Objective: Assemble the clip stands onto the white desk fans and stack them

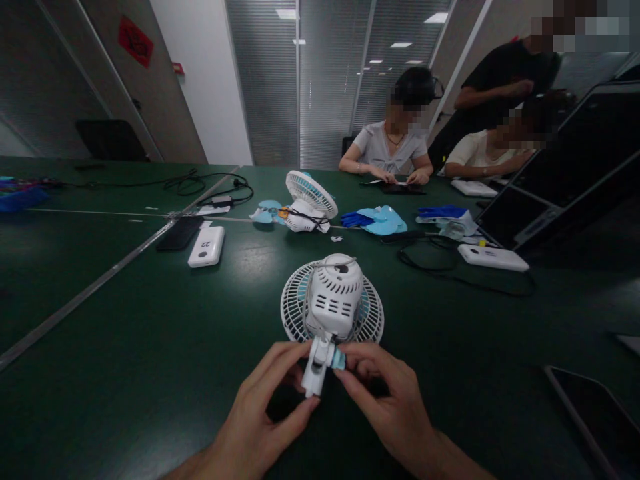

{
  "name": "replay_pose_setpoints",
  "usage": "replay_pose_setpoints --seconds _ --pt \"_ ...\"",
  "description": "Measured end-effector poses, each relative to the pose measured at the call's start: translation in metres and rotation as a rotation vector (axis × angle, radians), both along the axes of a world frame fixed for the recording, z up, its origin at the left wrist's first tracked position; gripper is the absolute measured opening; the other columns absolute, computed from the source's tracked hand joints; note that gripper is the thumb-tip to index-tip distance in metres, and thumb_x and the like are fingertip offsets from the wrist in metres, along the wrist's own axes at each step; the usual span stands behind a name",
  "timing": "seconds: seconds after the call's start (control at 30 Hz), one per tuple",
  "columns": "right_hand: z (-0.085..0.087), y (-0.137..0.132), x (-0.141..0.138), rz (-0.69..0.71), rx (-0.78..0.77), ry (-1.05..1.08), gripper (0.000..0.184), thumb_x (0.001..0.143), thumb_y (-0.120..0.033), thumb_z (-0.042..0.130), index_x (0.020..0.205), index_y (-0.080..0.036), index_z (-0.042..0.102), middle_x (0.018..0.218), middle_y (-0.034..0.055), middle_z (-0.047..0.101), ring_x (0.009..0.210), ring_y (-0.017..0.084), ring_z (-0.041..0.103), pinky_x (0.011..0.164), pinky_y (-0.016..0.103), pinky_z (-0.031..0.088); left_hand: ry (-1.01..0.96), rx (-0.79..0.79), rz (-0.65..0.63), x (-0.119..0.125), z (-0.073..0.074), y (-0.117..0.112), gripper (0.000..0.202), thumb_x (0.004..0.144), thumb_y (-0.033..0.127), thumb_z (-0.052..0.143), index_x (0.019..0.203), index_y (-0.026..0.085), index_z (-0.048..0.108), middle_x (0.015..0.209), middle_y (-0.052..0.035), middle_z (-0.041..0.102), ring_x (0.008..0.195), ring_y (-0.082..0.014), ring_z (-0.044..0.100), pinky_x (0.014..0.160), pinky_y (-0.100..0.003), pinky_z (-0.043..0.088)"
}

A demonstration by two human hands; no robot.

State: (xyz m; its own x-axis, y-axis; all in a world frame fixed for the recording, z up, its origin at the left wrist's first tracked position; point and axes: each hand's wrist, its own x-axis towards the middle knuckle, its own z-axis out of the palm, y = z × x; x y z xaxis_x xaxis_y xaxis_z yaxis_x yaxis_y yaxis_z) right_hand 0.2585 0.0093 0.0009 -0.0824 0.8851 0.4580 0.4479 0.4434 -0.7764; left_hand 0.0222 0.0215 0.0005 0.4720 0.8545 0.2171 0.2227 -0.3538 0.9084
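A small white electric fan [334,293] lies face down on the dark green table, its round grille [294,308] underneath and its vented motor housing upward. From the near side of the housing a white clip bracket [315,373] points toward me. My left hand [260,407] grips this bracket between thumb and fingers. On its right side sits a light blue knob [339,360], pinched by the thumb and fingers of my right hand [387,393]. A white cord loops over the housing. The grille's front is hidden against the table.
Another white fan [305,207] stands farther back, with light blue fan blades [384,220] and blue gloves nearby. White power banks [207,247] and black cables lie around. A phone [595,413] rests at the right. Two people sit across the table [240,320]; another stands behind.
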Motion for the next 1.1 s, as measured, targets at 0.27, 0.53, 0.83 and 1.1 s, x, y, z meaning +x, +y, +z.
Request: replay_pose_setpoints --seconds 0.27,0.53,0.83,1.1 --pt "0.006 0.009 -0.010 -0.057 -0.076 -0.050 0.026 0.104 -0.029 0.063 0.079 -0.021 0.068 0.068 -0.0031 0.064 0.057 0.012 0.061 0.056 0.024 0.046 0.028 0.069 0.010 -0.001 -0.003 0.000 0.066 0.098 0.020 0.068 0.154 0.045 0.044 0.120 -0.0012 0.064 0.101 -0.0156 0.067 0.090 -0.030 0.062" --pt "0.008 -0.001 0.002 -0.008 -0.023 -0.158 0.015 0.101 -0.026 0.062 0.115 -0.022 0.065 0.080 -0.0024 0.069 0.057 0.012 0.063 0.054 0.024 0.047 0.054 0.089 0.005 -0.001 0.000 0.000 0.066 0.097 0.018 0.069 0.153 0.042 0.044 0.122 -0.0024 0.065 0.101 -0.0170 0.066 0.091 -0.033 0.060" --pt "0.009 0.006 -0.009 0.009 -0.065 -0.164 0.034 0.110 -0.027 0.049 0.082 -0.021 0.068 0.073 0.0007 0.068 0.065 0.015 0.067 0.065 0.027 0.046 0.082 0.079 0.078 0.003 0.009 0.002 0.059 0.096 0.019 0.063 0.148 0.039 0.044 0.133 -0.0049 0.058 0.109 -0.0197 0.066 0.094 -0.037 0.062" --pt "0.004 -0.003 -0.007 0.055 -0.154 -0.066 0.051 0.114 -0.034 0.038 0.073 -0.019 0.065 0.064 -0.0015 0.058 0.057 0.012 0.057 0.060 0.025 0.043 0.453 0.364 0.006 0.011 0.032 0.035 0.043 0.091 0.015 0.061 0.131 0.026 0.054 0.122 -0.0098 0.065 0.100 -0.0282 0.073 0.085 -0.048 0.065"
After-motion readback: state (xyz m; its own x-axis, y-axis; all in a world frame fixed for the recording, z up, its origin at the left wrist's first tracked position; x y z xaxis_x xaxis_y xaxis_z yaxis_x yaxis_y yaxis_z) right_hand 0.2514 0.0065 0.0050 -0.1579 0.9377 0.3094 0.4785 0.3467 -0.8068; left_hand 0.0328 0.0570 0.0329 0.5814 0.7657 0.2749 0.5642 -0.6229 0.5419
